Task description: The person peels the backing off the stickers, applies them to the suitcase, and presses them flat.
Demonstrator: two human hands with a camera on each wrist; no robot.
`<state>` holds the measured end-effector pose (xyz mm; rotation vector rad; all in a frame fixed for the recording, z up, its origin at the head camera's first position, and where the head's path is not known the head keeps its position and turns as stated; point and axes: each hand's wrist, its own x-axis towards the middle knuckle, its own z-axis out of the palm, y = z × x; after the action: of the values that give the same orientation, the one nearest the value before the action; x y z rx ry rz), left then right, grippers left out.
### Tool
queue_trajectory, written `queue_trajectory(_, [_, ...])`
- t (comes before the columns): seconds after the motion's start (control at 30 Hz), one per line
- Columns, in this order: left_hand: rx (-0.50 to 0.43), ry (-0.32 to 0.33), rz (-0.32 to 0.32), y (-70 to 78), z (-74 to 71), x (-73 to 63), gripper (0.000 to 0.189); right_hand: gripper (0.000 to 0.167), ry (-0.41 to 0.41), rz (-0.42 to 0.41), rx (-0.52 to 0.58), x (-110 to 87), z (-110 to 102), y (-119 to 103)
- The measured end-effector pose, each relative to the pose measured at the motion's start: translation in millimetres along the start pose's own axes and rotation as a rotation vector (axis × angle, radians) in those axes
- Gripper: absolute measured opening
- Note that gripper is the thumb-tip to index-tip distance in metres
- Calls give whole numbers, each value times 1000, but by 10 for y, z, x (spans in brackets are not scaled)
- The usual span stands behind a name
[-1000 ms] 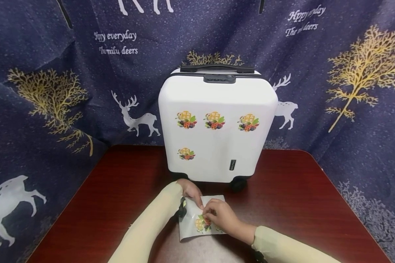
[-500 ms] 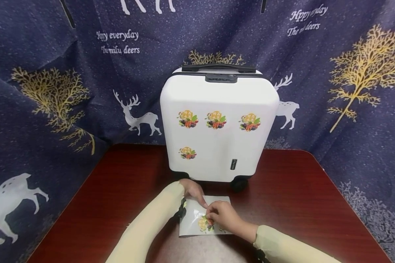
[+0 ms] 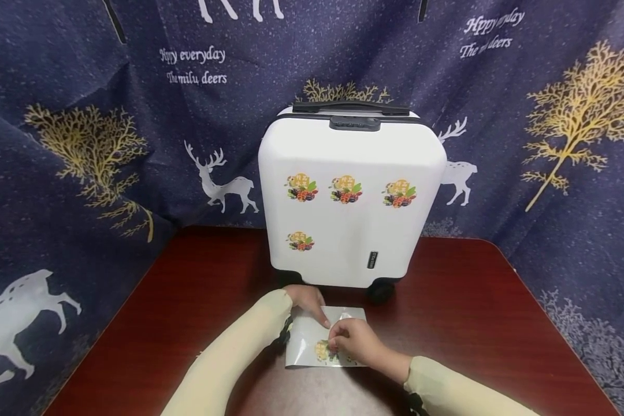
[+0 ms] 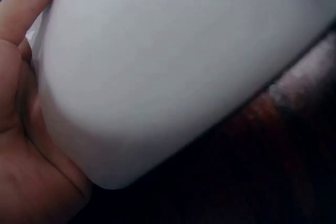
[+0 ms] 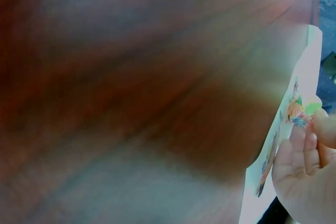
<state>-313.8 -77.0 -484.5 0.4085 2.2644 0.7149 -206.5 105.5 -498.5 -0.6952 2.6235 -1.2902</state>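
Note:
A glossy white sticker sheet with printed fruit pictures lies low over the table in front of the suitcase. My left hand grips its far left part, thumb on top; in the left wrist view the sheet bends against the palm. From the right, my right hand pinches a fruit sticker between thumb and forefinger, its coloured face partly raised from the sheet. The right fingers hide part of this sticker in the head view. Another fruit print shows just left of them.
Behind the hands stands a white suitcase with black wheels and handle. Three fruit stickers line its upper front, and one more sits lower left. A dark red table meets a blue deer-print cloth at the back.
The sheet has flattened and its near edge has come up slightly in view. My right hand has shifted a little right, still pinching the sticker. The whole scene drifts slightly right.

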Motion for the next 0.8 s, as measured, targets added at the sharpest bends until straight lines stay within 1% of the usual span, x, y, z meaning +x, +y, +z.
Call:
queue_trajectory(0.13, [4, -8, 12, -36, 13, 41, 17, 10, -14, 20, 76, -5, -2, -14])
queue_trajectory(0.23, [5, -18, 19, -39, 18, 29, 16, 9, -19, 31, 106, -11, 6, -24])
queue_trajectory(0.47, [11, -10, 21, 24, 11, -62, 16, 12, -23, 37, 119, -2, -2, -31])
queue_trajectory(0.8, [22, -18, 12, 64, -7, -109, 16, 14, -69, 33, 112, -26, -42, -91])
